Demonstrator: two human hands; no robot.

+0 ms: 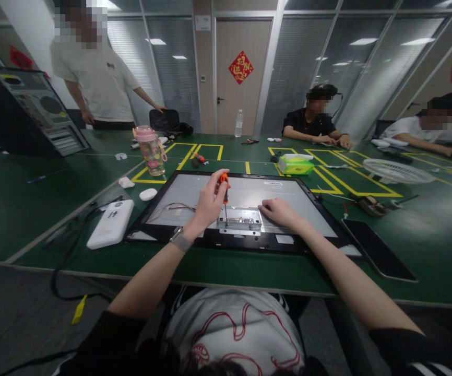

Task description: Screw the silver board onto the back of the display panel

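Observation:
A flat display panel (187, 190) with a black frame and grey metal back lies on the green table before me. My left hand (211, 199) grips an orange and black screwdriver (225, 180), held upright with its shaft pointing down. The tip meets a silver metal bracket (241, 223) near the panel's front edge, though the screw there is too small to make out. My right hand (278, 211) rests on the panel at the bracket's right end, its fingers bent and partly hidden. Thin coloured wires (171, 208) run across the panel's left part.
Left of the panel lie a white power bank (111, 224) and a white case (148, 195); a pink-lidded bottle (150, 150) stands behind. A phone (378, 249) lies at right. Beyond are a green tissue pack (295, 164), a racket (398, 171), a computer case (40, 109) and several people.

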